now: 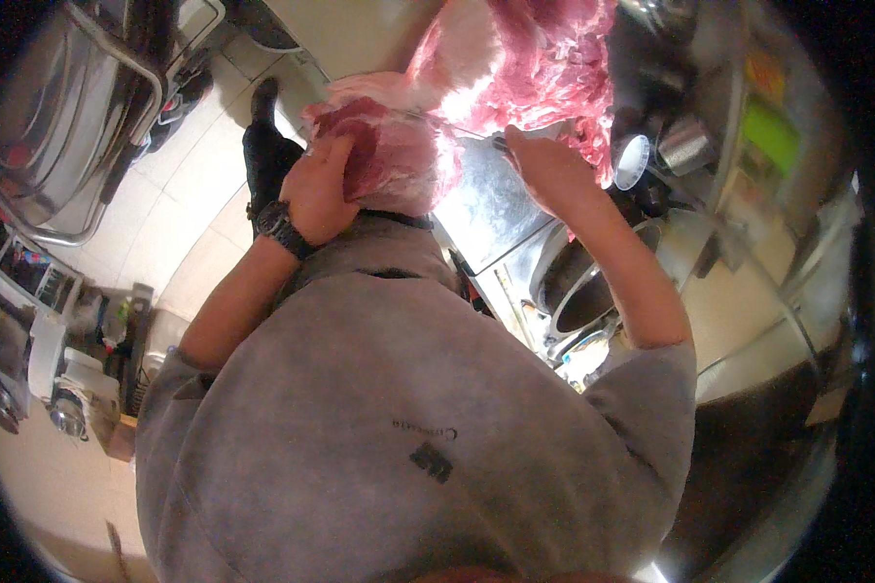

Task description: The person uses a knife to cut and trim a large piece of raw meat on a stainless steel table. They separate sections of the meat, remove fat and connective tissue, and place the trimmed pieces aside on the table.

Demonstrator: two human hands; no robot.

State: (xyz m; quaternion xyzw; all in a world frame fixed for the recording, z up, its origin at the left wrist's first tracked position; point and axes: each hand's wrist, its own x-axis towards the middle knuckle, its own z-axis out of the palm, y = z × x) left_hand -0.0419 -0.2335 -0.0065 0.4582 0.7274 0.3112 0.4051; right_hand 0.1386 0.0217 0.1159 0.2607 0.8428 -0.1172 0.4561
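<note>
A large piece of raw meat (pixel 408 153) with a pale fat layer lies at the near edge of a metal work surface (pixel 492 197), close to my body. My left hand (pixel 324 178), with a black watch at the wrist, grips its left side, fingers pressed on the dark red flesh. My right hand (pixel 547 167) holds a knife (pixel 474 133) by its dark handle. The thin blade points left and reaches the gap between this piece and a bigger mass of raw meat (pixel 547 65) beyond. How deep the blade sits cannot be seen.
A white cup (pixel 631 162) and a metal container (pixel 685 146) stand right of the meat. A round dark pan or basin (pixel 576 284) is below my right forearm. Metal equipment (pixel 80 109) stands at the far left, beyond the tiled floor (pixel 168 197). A bright green object (pixel 769 135) is at the right.
</note>
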